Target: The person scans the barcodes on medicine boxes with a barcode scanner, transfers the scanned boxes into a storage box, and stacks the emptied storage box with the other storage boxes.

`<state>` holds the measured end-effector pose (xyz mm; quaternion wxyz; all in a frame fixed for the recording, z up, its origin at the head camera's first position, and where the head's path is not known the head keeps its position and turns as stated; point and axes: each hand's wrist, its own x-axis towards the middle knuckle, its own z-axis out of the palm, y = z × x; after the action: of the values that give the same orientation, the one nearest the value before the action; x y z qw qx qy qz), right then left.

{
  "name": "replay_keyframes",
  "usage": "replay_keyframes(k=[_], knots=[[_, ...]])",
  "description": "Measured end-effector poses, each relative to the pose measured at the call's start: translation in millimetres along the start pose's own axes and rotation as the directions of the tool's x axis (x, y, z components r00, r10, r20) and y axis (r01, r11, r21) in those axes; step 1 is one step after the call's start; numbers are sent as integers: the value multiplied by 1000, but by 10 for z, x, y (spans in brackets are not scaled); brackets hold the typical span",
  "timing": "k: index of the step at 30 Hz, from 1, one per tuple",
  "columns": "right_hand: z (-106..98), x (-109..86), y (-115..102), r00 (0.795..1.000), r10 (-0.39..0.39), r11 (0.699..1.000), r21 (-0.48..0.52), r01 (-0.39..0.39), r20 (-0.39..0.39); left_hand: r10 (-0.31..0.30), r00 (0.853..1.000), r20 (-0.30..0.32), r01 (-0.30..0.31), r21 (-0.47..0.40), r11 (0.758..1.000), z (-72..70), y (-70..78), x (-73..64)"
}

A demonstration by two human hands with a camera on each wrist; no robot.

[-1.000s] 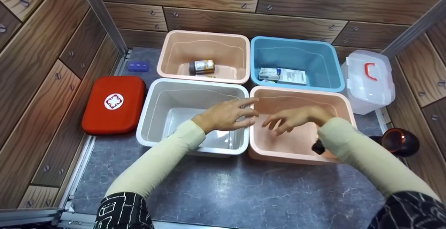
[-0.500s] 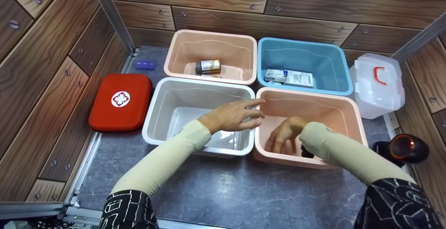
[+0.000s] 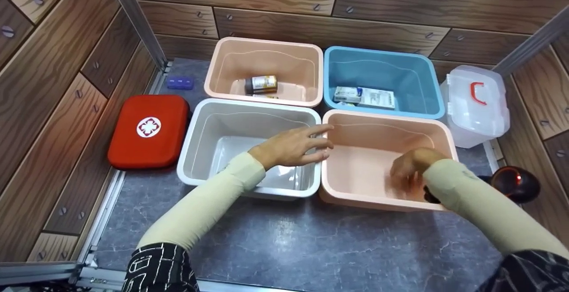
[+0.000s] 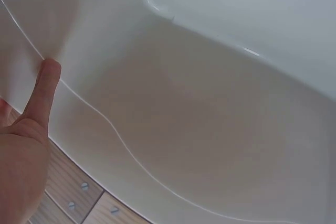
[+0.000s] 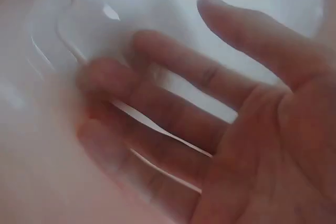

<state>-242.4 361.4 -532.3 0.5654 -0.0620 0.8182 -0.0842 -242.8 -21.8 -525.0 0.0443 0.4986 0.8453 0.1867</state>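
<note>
My left hand [image 3: 291,147] lies over the right rim of the grey-white bin [image 3: 249,190], fingers spread toward the neighbouring peach bin. In the left wrist view its thumb [image 4: 47,85] is against the pale inner wall. Down inside the front peach bin [image 3: 355,163], near its right end, is my right hand [image 3: 411,167], blurred in the head view. In the right wrist view its fingers [image 5: 173,61] are apart and loosely bent, with nothing between them. Whether the fingertips touch the bin's wall or floor I cannot tell.
Behind stand another peach bin [image 3: 266,102] with a brown bottle [image 3: 262,84] and a blue bin [image 3: 382,61] with medicine boxes [image 3: 375,98]. A red first-aid case [image 3: 149,150] and purple pill box [image 3: 180,82] are left; a clear lidded box [image 3: 475,110] and black scanner-like device [image 3: 515,184] right.
My right hand went down into the front peach bin, then shifted from its left part to its right end. My left hand has stayed at the grey-white bin's rim.
</note>
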Motion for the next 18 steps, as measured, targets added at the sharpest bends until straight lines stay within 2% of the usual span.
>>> replay_keyframes(k=[2,4,5,7,9,12,14,18], knots=[[-41,-66,24,989,-139,980,-152,130,-45,-3,1000,-5,3,-3,1000,-2,-5,-13],[-70,-167,55,960,-248,949,-234,213,-133,-4,1000,-9,4,-7,1000,-4,-7,-21],[-81,-231,77,937,-298,933,-265,244,-184,-2,1000,-8,2,-8,1000,-4,-8,-20],[-93,-391,149,890,-352,925,-253,283,-289,3,1000,-3,-3,-11,1000,-3,-4,-11],[-98,-557,225,831,-397,916,-229,330,-390,9,1000,-1,-9,-12,1000,-6,1,0],[-82,-822,338,717,-434,898,-194,396,-545,8,1000,1,-8,-7,1000,-17,8,5],[-35,-969,407,619,-445,885,-211,416,-647,9,1000,-3,-9,-6,1000,-24,11,5],[171,-1151,609,409,-415,884,-254,392,-812,8,1000,9,-8,0,1000,-30,27,13]])
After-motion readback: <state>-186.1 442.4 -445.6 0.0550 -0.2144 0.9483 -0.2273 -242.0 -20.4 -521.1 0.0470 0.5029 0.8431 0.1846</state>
